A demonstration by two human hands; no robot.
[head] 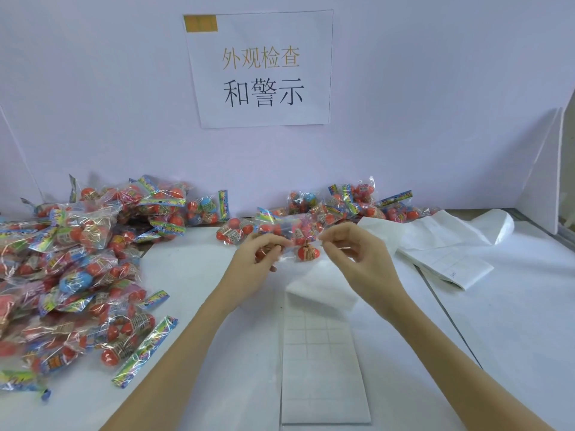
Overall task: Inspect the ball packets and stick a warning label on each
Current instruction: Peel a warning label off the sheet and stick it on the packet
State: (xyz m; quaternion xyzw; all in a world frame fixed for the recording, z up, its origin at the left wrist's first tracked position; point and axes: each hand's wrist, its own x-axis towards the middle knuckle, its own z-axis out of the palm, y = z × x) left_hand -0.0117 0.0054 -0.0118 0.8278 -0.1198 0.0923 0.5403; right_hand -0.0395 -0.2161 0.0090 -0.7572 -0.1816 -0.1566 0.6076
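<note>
We hold the ball packet above the label sheet, long axis running left to right, our left hand gripping its left end while our right hand, fingers pinched together, sits just at its right end.

a white paper sign hangs on the pale back wall, far and centred. it carries two rows of chinese characters, the upper row in orange, the lower in black, and a small yellow-brown block fills its top left corner. a white tabletop runs from the wall to the near edge. at the far right a white foam board leans upright against the wall. a thin seam crosses the tabletop on the right, running from far to near.
</note>
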